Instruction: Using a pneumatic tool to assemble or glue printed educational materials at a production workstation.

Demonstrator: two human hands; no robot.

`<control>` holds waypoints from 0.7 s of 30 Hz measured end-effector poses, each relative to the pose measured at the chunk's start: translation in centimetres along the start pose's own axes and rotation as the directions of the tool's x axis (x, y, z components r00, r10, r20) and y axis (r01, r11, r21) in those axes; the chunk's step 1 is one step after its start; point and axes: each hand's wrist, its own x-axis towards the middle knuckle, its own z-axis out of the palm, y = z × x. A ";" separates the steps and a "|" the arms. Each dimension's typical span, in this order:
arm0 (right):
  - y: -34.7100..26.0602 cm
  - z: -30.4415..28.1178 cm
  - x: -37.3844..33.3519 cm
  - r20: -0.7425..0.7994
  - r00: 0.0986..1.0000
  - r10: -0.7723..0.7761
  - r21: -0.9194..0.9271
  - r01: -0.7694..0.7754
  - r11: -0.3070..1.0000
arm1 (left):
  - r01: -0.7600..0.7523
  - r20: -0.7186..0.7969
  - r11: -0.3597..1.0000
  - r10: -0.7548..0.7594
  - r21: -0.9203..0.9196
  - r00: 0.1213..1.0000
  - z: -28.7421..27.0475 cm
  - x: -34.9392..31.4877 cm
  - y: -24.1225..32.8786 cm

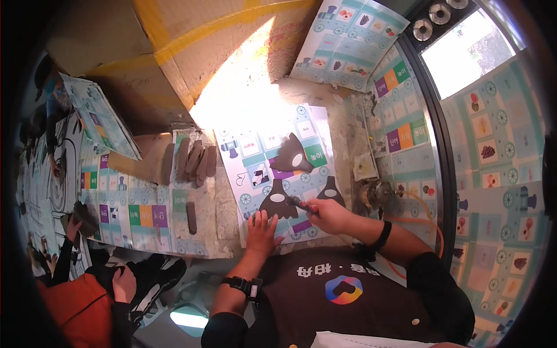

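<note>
My right hand is closed around a small dark brush, its bristle end pointing left over a fan-shaped dark brown piece. That piece has a narrow neck, a scalloped lower edge and a white oval in its middle. My left hand lies with its fingers stretched out on the printed sheet, the tips at the piece's lower left edge. Two similar brown pieces are on the sheet: one farther off, and another to the right, partly covered by my right hand.
Left of the sheet lies a pile of brown strips, with a single strip nearer. Large cardboard boxes stand behind. On the right are a round dirty device and an orange hose. Another person's hand shows far left.
</note>
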 end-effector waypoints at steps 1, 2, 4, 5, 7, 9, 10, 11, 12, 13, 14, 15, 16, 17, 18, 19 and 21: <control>0.0 0.0 0.0 -0.010 1.000 -0.012 -0.010 0.012 1.000 | 0.010 0.006 1.000 -0.010 -0.003 1.000 -0.1 -0.1 0.1; -0.1 -0.2 0.0 -0.007 1.000 -0.014 -0.013 0.014 1.000 | 0.019 0.012 1.000 -0.019 -0.006 1.000 -0.2 -0.1 0.2; -0.4 -0.5 -0.3 0.039 0.999 -0.014 0.034 0.013 0.999 | 0.024 0.004 1.000 -0.024 -0.019 1.000 0.0 -0.3 0.2; -0.3 -0.4 -0.2 0.039 0.999 -0.014 0.034 0.013 0.999 | 0.026 -0.001 0.999 -0.026 -0.032 1.000 0.1 -0.4 0.2; -0.3 -0.2 -0.2 -0.008 1.000 -0.004 0.028 0.004 1.000 | 0.038 -0.002 0.999 -0.038 -0.022 0.999 0.1 -0.4 0.3; -0.2 -0.5 -0.2 0.017 0.999 -0.030 0.035 0.030 0.999 | 0.050 -0.002 0.999 -0.050 -0.012 0.999 0.1 -0.4 0.4; -0.3 -0.6 -0.2 0.041 0.997 -0.058 0.044 0.057 0.997 | 0.051 0.005 0.998 -0.050 -0.021 0.999 0.1 -0.5 0.4; -0.5 -0.5 -0.2 0.040 0.998 -0.057 0.046 0.055 0.997 | 0.051 0.012 0.998 -0.051 -0.030 0.999 0.1 -0.5 0.4; -0.9 -0.4 -0.1 0.016 0.999 -0.039 0.042 0.038 0.998 | 0.049 0.013 0.998 -0.049 -0.029 0.999 0.1 -0.6 0.3; -1.1 -0.4 -0.1 -0.008 1.000 -0.020 0.036 0.021 0.999 | 0.057 0.020 0.998 -0.057 -0.012 0.998 0.2 -0.5 0.4; -0.9 -0.5 -0.1 -0.010 1.000 -0.019 0.035 0.019 0.999 | 0.065 0.025 0.998 -0.065 0.005 0.998 0.2 -0.5 0.4; -0.6 -0.6 -0.1 0.020 0.999 -0.025 0.009 0.025 1.000 | 0.064 0.024 0.998 -0.064 0.004 0.998 0.2 -0.4 0.4; -0.3 -0.6 -0.1 0.049 0.998 -0.031 -0.014 0.031 0.999 | 0.056 0.033 0.998 -0.056 0.003 0.998 0.1 -0.5 0.4; -0.2 -0.5 -0.1 0.047 0.998 -0.030 -0.014 0.031 0.999 | 0.047 0.042 0.999 -0.047 0.003 0.998 0.0 -0.6 0.4; -0.1 -0.3 -0.1 0.001 0.999 -0.033 -0.003 0.033 0.999 | 0.045 0.041 0.999 -0.045 0.003 0.998 0.0 -0.6 0.4; 0.0 -0.3 -0.1 -0.043 0.998 -0.037 0.005 0.038 0.999 | 0.053 0.047 0.999 -0.053 0.002 0.997 0.1 -0.5 0.3; 0.2 -1.0 -0.2 0.022 0.999 -0.040 -0.024 0.041 0.999 | 0.062 0.051 0.998 -0.062 0.002 0.997 0.1 -0.5 0.3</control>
